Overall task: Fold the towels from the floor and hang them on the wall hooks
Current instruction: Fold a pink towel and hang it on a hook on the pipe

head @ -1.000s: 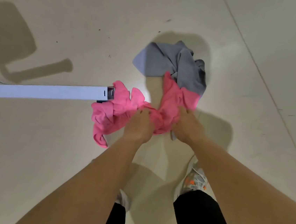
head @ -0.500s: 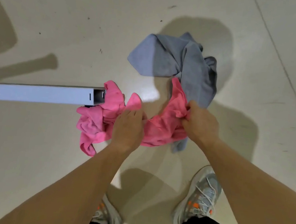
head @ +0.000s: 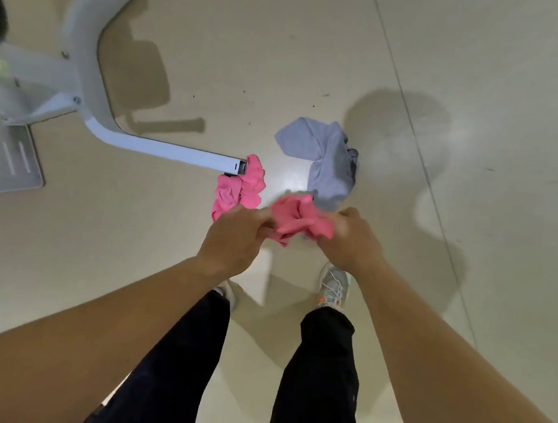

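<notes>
While L hand [head: 233, 237] & R hand [head: 350, 239] clamp the pink towel [head: 299, 222], it bunches btwn them.
Grey towel [head: 327, 161] lies crumpled on floor [head: 489, 95] just beyond.

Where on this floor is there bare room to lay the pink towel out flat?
Bare floor lies to the right of the gray towel, and also on the near side of the white bar. It is crowded in the middle, where the pink towel, the gray towel and the bar's end meet.
</notes>
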{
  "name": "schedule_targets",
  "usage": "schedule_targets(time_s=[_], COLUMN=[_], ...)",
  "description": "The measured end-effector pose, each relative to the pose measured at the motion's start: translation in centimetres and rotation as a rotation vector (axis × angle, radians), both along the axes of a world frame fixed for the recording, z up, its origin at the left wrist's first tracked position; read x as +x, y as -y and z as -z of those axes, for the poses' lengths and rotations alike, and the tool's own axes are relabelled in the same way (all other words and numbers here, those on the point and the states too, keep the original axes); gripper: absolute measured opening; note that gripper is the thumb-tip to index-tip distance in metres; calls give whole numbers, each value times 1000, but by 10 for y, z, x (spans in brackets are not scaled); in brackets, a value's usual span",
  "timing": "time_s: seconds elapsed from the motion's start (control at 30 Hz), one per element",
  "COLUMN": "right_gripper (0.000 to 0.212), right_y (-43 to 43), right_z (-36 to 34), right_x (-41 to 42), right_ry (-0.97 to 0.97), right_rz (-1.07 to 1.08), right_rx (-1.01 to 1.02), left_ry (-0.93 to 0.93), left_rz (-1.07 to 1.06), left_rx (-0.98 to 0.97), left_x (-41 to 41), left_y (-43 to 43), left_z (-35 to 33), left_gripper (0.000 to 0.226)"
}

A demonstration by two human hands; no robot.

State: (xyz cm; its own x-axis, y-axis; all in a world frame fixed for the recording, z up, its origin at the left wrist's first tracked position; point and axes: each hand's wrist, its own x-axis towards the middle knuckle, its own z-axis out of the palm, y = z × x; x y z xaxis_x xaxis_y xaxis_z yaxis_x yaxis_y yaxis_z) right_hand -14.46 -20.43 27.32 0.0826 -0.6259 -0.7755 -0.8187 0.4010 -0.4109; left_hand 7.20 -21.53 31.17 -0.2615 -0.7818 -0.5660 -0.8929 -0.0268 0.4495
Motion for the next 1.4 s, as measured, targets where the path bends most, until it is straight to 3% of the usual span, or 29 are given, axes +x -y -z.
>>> schedule_targets(time_s=[0.07, 0.2, 0.3, 0.37, 0.57, 0.63, 0.8, 1.0, 1.23, 1.33, 1.4], right_gripper=[43, 12, 15, 23, 3, 7, 33, 31, 30, 31, 32], right_y=[3, -7, -21, -31, -52, -61, -75, -82, -65, -50, -48], right_z=[-65, -188, -266, -307, -393, -416, -456, -493, -532, -545, -547], right_x=[6, 21, 34, 44, 93, 114, 160, 194, 209, 204, 202], right_ry=[167, 335, 398, 410, 484, 502, 462, 518, 585, 516, 403], right_rz=[-76, -288, -357, -327, -341, -391, -412, -426, -324, -184, -205], right_rx=[-142, -129, -162, -168, -196, -262, -446, -565, -736, -876, -899], left_ry=[-38, -72, -86, -114, -202, -223, -256, -323, -208, -229, -229], left_rz=[-37, -199, -360, -465, -721, -763, -900, -900, -944, -1084, -1104], left_rx=[-4, -15, -96, -135, -269, -331, -421, -471, -446, -489, -549], left_x=[-3, 1, 10, 20, 60, 75, 112, 133, 156, 171, 176], left_y=[-18, -61, -90, -107, -142, -150, -183, -221, -251, -263, -263], left_z=[-63, -173, -238, -271, -348, -370, -403, -422, -413, -410, -416], left_gripper=[17, 11, 9, 9, 7, 8, 8, 9, 17, 21, 19])
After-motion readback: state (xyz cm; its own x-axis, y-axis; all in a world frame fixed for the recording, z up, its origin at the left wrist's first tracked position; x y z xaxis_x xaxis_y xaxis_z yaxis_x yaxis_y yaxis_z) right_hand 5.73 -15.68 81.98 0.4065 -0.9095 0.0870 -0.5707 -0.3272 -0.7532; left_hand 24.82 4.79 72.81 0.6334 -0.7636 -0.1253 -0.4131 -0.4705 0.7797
